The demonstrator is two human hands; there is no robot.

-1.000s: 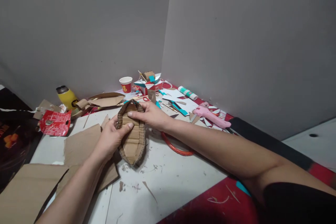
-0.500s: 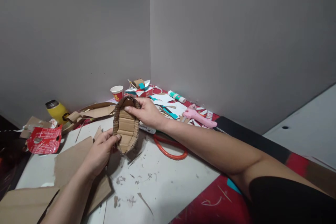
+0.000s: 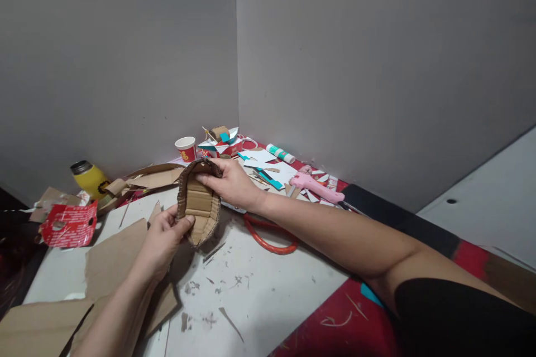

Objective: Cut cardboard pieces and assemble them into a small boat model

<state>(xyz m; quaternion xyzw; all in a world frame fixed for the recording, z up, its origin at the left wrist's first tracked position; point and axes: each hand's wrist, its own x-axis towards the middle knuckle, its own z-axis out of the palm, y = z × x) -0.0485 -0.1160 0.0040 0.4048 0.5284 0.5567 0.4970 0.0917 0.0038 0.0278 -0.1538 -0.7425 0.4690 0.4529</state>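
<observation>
A small boat-shaped cardboard hull [image 3: 198,198], with raised corrugated walls and a pointed near end, is held up above the table, its inside facing me. My left hand [image 3: 167,234] grips its lower left wall, thumb inside and fingers hidden behind. At the upper right, my right hand [image 3: 230,181] pinches the far end of the wall, thumb over the rim. Below the hull lies a white board [image 3: 251,290] dotted with dark marks and scraps. Behind my right forearm an orange-red handle [image 3: 272,248] partly shows.
Cardboard sheets [image 3: 115,256] lie at left, near a torn red wrapper [image 3: 69,226] and a yellow bottle [image 3: 91,179]. Further back are a paper cup [image 3: 186,149], a small model boat [image 3: 220,136], a glue stick [image 3: 280,153], paper scraps and a pink glue gun [image 3: 316,186]. Grey walls close the corner.
The hull has tilted slightly, its far end dropping a little lower, with both hands still on it. The whole view has shifted very slightly. Nothing was let go.
</observation>
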